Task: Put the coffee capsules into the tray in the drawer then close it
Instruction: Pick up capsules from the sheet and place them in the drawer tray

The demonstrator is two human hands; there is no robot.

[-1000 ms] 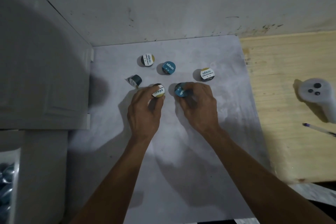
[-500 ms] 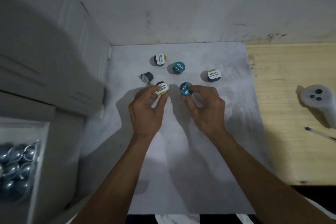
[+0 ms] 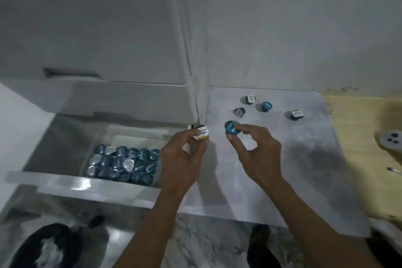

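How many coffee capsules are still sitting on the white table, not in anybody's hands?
4. A gold-rimmed capsule at the back, a teal capsule beside it, a tipped dark capsule in front, and a white-topped capsule far right.
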